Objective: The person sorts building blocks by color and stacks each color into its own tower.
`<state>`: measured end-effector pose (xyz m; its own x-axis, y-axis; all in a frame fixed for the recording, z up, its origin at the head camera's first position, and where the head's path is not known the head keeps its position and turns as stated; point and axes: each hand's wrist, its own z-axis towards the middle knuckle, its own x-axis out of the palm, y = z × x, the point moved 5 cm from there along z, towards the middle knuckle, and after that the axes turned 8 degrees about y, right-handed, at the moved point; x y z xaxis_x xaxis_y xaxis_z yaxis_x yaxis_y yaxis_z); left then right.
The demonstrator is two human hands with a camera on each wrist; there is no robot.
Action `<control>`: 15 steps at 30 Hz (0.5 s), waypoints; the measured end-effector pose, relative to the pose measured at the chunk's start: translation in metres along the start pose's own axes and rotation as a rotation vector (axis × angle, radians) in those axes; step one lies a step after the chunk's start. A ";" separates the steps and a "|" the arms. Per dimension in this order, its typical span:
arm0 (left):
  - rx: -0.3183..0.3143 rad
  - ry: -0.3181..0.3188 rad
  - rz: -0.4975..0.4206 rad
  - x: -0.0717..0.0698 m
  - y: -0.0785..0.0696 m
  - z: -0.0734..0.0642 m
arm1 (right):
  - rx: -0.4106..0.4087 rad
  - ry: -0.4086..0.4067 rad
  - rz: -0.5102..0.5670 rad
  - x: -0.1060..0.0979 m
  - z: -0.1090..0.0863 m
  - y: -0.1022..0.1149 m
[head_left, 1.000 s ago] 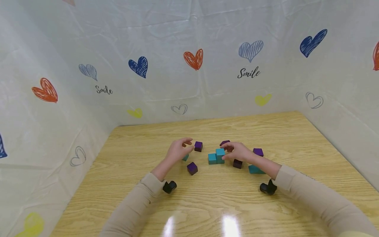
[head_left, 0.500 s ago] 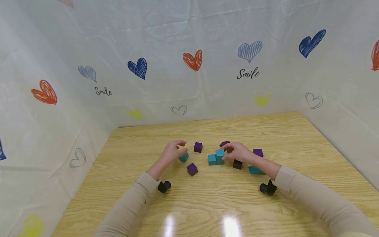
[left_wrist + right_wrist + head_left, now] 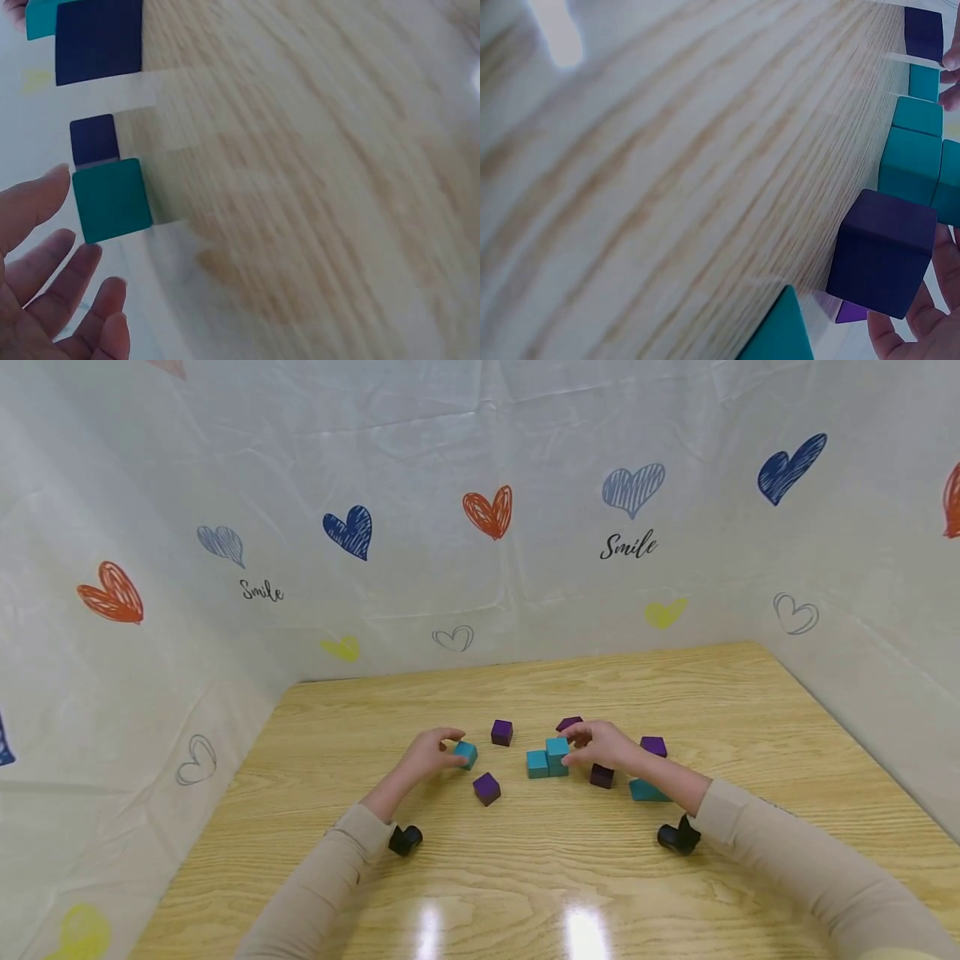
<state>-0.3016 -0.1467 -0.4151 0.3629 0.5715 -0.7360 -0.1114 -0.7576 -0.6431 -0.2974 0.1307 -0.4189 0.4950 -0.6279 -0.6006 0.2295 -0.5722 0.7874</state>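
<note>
My left hand reaches around a lone teal cube, thumb in front and fingers behind. In the left wrist view a small gap shows between the thumb and that cube. Two more teal cubes are stacked, and my right hand pinches the upper one between thumb and fingers. Tight against the stack's left side stands another teal cube. A dark purple cube partly hides the right fingers in the right wrist view.
Purple cubes sit at the back and front between the hands. Other purple blocks and a teal wedge lie around the right hand and forearm. A heart-printed white curtain borders the wooden table.
My left hand has drawn back leftward from near the rear purple cube and lowered around the lone teal cube, which now shows more fully. The right hand has stayed at the stack.
</note>
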 end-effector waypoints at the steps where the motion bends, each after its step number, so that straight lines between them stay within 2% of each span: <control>1: 0.001 0.000 -0.002 0.000 0.002 0.001 | 0.000 -0.001 0.001 0.000 0.000 0.000; 4: 0.011 0.001 -0.017 0.001 0.007 0.003 | -0.004 -0.003 -0.002 0.000 0.000 0.000; 11: 0.035 0.029 -0.142 0.004 0.017 0.009 | -0.001 -0.002 -0.005 0.001 0.002 -0.001; 15: 0.024 0.050 -0.184 0.006 0.020 0.011 | 0.006 -0.003 -0.007 0.002 0.001 -0.001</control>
<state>-0.3116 -0.1555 -0.4345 0.4247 0.6827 -0.5946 -0.0605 -0.6339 -0.7710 -0.2980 0.1293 -0.4206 0.4914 -0.6254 -0.6062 0.2282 -0.5792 0.7826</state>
